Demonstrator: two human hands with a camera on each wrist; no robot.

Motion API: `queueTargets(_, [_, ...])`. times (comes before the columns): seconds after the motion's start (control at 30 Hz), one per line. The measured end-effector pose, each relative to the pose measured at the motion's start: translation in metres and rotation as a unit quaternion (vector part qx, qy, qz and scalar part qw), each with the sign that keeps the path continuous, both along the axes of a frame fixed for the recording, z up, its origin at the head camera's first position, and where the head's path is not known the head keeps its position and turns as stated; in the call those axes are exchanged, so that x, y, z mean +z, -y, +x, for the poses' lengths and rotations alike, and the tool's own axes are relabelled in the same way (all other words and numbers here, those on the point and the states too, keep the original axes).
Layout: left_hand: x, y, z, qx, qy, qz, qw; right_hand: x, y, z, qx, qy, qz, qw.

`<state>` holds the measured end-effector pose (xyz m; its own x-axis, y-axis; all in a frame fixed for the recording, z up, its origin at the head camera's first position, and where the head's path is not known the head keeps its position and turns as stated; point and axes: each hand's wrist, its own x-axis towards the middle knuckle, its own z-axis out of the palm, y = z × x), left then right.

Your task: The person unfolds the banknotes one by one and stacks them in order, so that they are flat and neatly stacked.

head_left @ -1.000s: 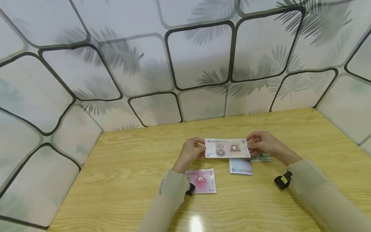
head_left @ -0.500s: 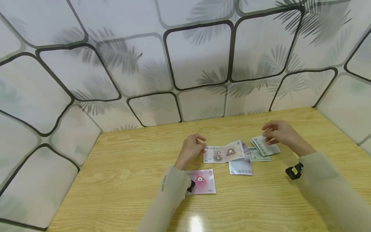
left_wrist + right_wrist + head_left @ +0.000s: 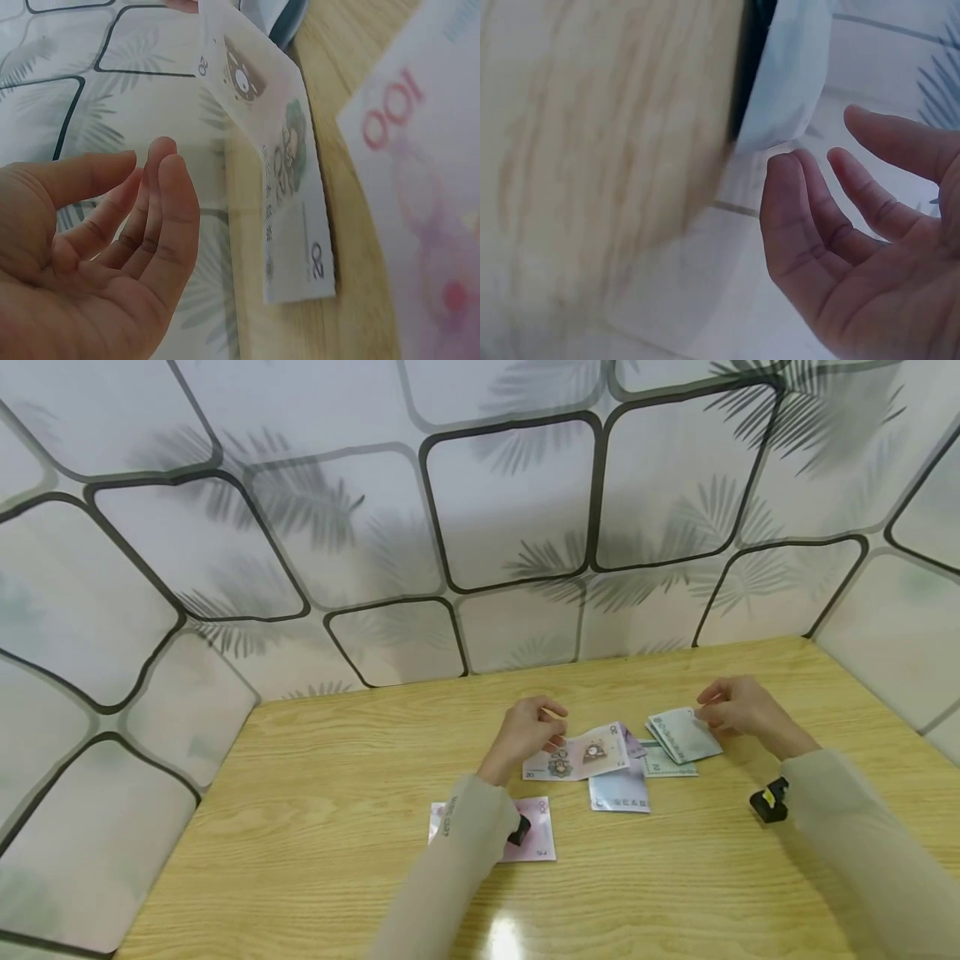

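Observation:
My left hand (image 3: 528, 731) is over the left part of a play banknote marked 20 (image 3: 600, 752). In the left wrist view, my left fingers (image 3: 172, 202) bend loosely with nothing between them and the thumb. My right hand (image 3: 742, 706) is at the right edge of some pale green banknotes (image 3: 686, 739). The right wrist view shows fingertips (image 3: 780, 169) right by a pale note's edge (image 3: 791, 82), the thumb apart from them. Under the 20 note lie a bluish note (image 3: 618, 792) and a purple one (image 3: 632, 745), both partly covered.
A pink 100 banknote (image 3: 542, 835) lies nearer the front, partly hidden by my left sleeve. Another green note (image 3: 663, 764) shows below the pale green ones. The wooden table (image 3: 322, 810) ends at a patterned backdrop (image 3: 517, 518) behind and at the sides.
The 20 note, earlier held up by both hands, now lies over other notes. My right hand has moved right to the pale green notes; my left hand has shifted right over the 20 note.

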<state>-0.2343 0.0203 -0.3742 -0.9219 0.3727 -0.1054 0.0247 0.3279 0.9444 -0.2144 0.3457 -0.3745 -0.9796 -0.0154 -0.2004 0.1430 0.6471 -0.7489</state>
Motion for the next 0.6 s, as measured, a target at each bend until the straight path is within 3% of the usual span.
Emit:
queueTargets(0.37, [0.002, -0.024, 0.000, -0.031, 0.036, 0.022, 0.9986, -0.008, -0.002, -0.004, 0.001, 0.022, -0.013, 0.9997])
queueTargets(0.6, [0.002, -0.034, 0.001, -0.035, 0.030, 0.017, 0.9988, -0.006, 0.000, -0.003, -0.002, 0.024, -0.021, 0.9995])
